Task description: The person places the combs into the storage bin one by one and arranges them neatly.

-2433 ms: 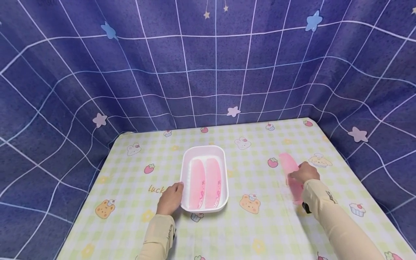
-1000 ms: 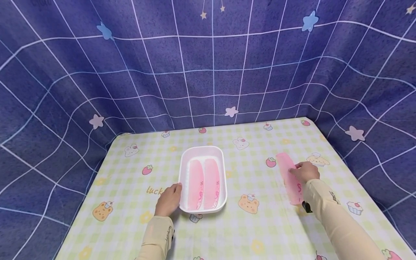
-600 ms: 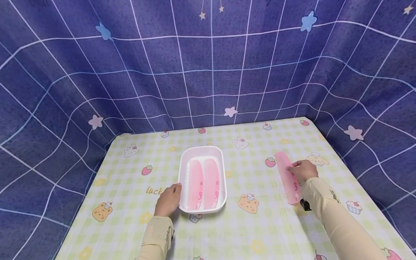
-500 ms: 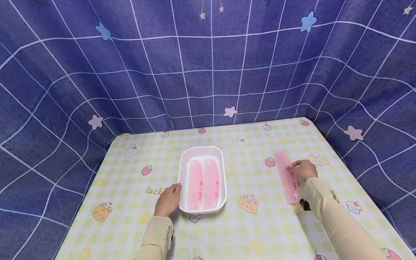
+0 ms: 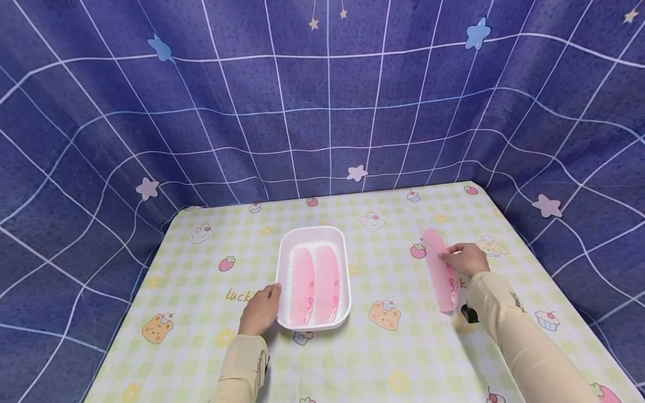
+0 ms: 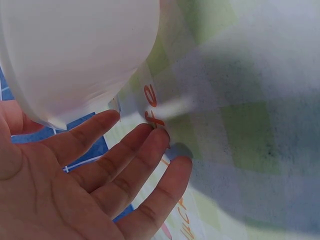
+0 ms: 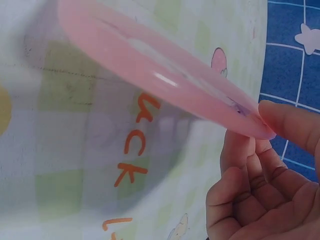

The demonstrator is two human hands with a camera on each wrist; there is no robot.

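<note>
A white plastic tray [image 5: 284, 246] stands left of the middle of the table, with two pink combs side by side in it, the left comb [image 5: 302, 280] and the right comb [image 5: 328, 280]. My left hand [image 5: 260, 310] holds the tray's near left side, thumb at the rim; in the left wrist view its other fingers [image 6: 135, 160] are loosely bent below the white wall. On the right, my right hand [image 5: 467, 259] pinches a third pink comb [image 5: 436, 263] by its long edge between thumb and fingers. In the right wrist view this comb slants over the cloth, its shadow below.
A green-and-white checked tablecloth [image 5: 201, 364] with printed cartoons covers the table. Behind and at both sides hangs a dark blue curtain [image 5: 302, 129] with white grid lines and stars.
The comb in my right hand has moved slightly left and away from me, and its tilt has changed. My left hand stays at the tray, and both combs in it lie as before.
</note>
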